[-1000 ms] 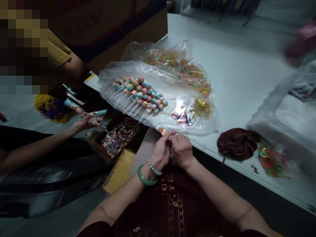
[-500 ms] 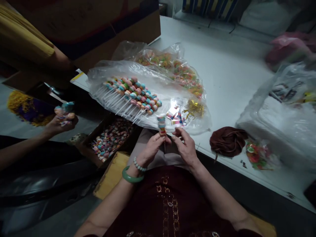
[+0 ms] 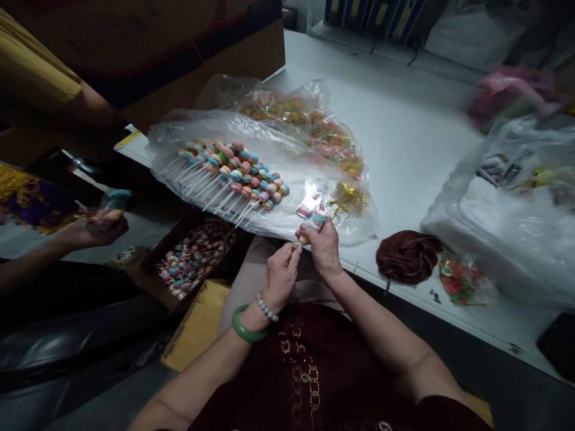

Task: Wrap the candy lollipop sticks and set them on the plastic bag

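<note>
Clear-wrapped candy skewer (image 3: 316,219) (light, fragile, best held by its stick) pinched in right hand (image 3: 324,250) fingers; left hand (image 3: 281,278) fingers curled just beside it, grip unclear.

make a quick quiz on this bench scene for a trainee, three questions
1. Which wrist wears the green bangle, left or right?
2. True or false: the candy skewers lie on clear plastic.
3. What is the right hand holding?
A. a gold tie
B. a bright packet
C. a brown cloth

Key: 1. left; 2. true; 3. B
</note>
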`<state>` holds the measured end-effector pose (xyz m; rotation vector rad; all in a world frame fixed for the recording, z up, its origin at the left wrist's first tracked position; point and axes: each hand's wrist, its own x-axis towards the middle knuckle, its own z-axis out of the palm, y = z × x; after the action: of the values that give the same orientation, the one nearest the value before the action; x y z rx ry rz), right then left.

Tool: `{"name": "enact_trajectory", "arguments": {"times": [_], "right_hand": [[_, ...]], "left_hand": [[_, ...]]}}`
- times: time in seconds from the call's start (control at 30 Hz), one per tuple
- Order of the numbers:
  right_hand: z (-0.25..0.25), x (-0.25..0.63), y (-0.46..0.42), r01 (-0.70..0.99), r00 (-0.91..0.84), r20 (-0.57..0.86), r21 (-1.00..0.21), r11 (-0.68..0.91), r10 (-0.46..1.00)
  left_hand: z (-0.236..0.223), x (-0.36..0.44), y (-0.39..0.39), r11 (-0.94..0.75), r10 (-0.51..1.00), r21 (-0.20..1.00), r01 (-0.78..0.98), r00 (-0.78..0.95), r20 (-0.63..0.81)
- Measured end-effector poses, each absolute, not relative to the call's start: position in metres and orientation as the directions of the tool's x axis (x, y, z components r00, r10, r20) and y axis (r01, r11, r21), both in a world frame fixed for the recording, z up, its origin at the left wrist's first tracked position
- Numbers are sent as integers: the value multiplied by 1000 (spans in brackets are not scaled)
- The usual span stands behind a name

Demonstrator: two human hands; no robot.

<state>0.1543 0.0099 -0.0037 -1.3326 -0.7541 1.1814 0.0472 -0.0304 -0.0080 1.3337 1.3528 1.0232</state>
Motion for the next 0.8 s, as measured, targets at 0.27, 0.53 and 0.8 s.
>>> {"name": "enact_trajectory", "arguments": {"times": [0.27, 0.53, 0.8], "right_hand": [[-6, 242, 45, 838, 183, 147, -541, -76, 972], [-32, 272, 44, 916, 225, 93, -360, -178, 970], [-18, 271, 46, 901, 199, 118, -413, -134, 973]], "left_hand": [[-17, 29, -17, 356, 930, 928, -114, -59, -364], [-13, 24, -13, 400, 909, 892, -209, -32, -415], [-20, 30, -9, 416, 899, 885, -210, -53, -435]]}}
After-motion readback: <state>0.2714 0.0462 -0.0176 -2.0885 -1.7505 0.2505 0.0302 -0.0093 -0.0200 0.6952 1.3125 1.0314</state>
